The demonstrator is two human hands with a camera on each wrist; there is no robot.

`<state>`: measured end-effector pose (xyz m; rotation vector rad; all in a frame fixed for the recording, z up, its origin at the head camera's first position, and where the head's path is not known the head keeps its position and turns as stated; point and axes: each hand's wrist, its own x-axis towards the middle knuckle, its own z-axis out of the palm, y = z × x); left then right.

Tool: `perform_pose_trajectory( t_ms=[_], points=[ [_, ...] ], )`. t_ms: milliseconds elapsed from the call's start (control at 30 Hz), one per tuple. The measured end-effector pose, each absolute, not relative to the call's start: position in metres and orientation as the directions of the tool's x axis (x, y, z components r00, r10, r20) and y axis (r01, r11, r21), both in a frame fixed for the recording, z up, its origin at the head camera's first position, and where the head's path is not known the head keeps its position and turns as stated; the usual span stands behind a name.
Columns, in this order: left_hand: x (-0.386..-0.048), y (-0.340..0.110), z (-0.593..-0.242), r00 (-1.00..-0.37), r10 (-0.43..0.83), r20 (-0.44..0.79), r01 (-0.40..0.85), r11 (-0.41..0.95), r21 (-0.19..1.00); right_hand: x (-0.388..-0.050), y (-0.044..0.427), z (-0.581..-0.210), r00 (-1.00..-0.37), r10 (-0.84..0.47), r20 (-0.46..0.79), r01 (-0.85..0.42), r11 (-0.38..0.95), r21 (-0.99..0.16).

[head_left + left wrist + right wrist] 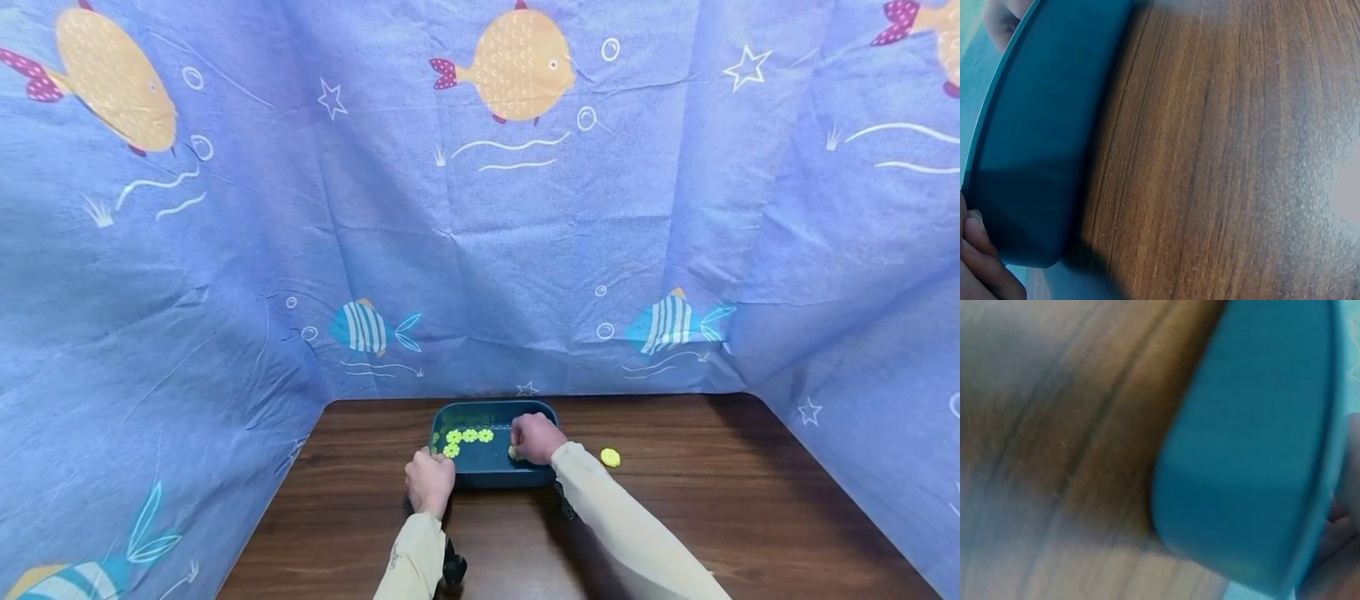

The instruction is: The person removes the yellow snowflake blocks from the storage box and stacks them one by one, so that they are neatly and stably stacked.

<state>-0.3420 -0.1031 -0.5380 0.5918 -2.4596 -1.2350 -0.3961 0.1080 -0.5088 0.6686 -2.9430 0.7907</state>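
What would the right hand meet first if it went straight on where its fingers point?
Most likely the tray floor, beneath the yellow piece the right hand pinches; any gap between them is hard to judge.

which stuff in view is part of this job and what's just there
Part of the job, by the look of it:
teal tray, held by the left grip
yellow flower-shaped pieces inside it
small piece in the right grip
probably the matching yellow item outside, right

Just there:
wooden table, as support
fish-print curtain
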Motion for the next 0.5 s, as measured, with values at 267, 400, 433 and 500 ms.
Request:
perform_pose_trajectory(
  t_ms=[267, 400, 433, 500],
  points=[
    [-0.341, -0.102, -0.537, -0.863, -0.494, 0.102, -0.214, 0.541, 0.813, -0.404, 0.145, -0.476, -0.92, -0.279, 0.276, -0.391, 0.721, -0.572],
    [-0.342, -0.102, -0.537, -0.866, -0.491, 0.098, -0.214, 0.541, 0.813, -0.407, 0.175, -0.465, -0.925, -0.266, 0.273, -0.376, 0.745, -0.551],
    [-0.342, -0.103, -0.537, -0.866, -0.49, 0.098, -0.214, 0.542, 0.813, -0.408, 0.182, -0.464, -0.929, -0.258, 0.265, -0.365, 0.752, -0.548],
    [-0.342, -0.103, -0.537, -0.867, -0.488, 0.097, -0.215, 0.543, 0.812, -0.408, 0.198, -0.462, -0.938, -0.244, 0.248, -0.343, 0.764, -0.547]
  ],
)
